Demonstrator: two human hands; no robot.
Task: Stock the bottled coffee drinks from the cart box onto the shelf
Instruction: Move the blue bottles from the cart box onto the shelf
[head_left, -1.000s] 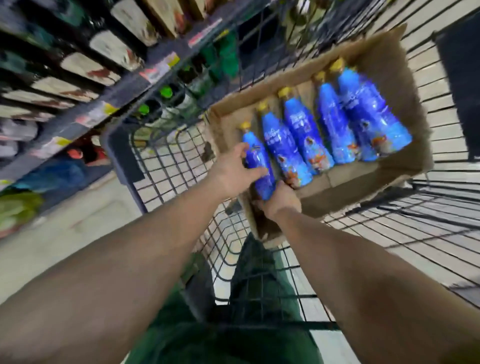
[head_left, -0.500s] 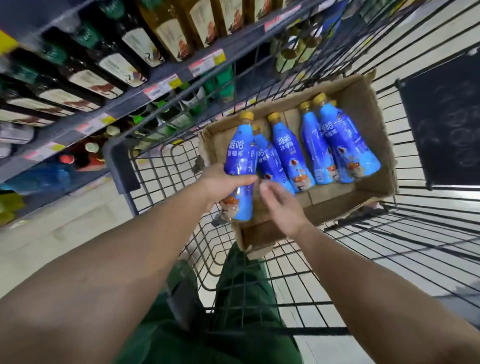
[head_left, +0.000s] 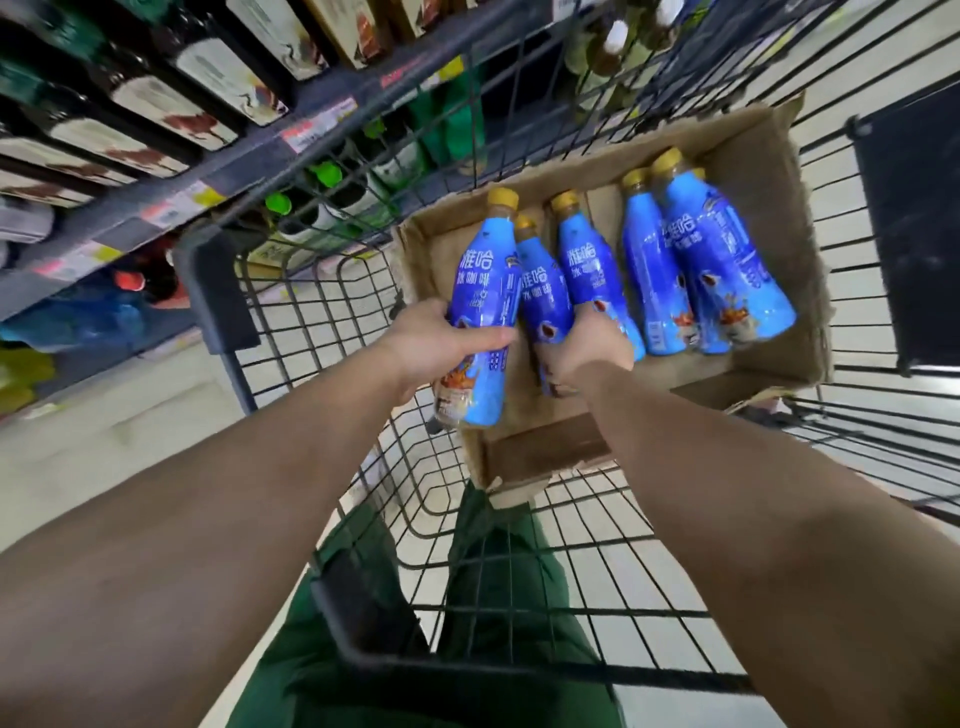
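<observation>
An open cardboard box (head_left: 769, 156) sits in a black wire cart (head_left: 519, 545) and holds several blue-wrapped coffee bottles with yellow caps. My left hand (head_left: 436, 345) grips one blue bottle (head_left: 483, 291) upright, lifted at the box's left edge. My right hand (head_left: 587, 345) is closed around the lower parts of two more bottles, one (head_left: 543, 291) beside the lifted one and one (head_left: 587, 265) to its right. Two further bottles (head_left: 711, 265) lie at the right of the box. The shelf (head_left: 171, 208) runs along the upper left.
The shelf rows hold dark bottles with pale labels above and green-capped bottles lower down, with price tags (head_left: 317, 130) on the edge. A dark panel (head_left: 914, 234) stands at the cart's right. My green trousers (head_left: 467, 649) show below the cart handle. Pale floor lies at left.
My left hand lifted one bottle out of the box and holds it upright. My right hand moved forward from the box's near edge and closed on two neighbouring bottles.
</observation>
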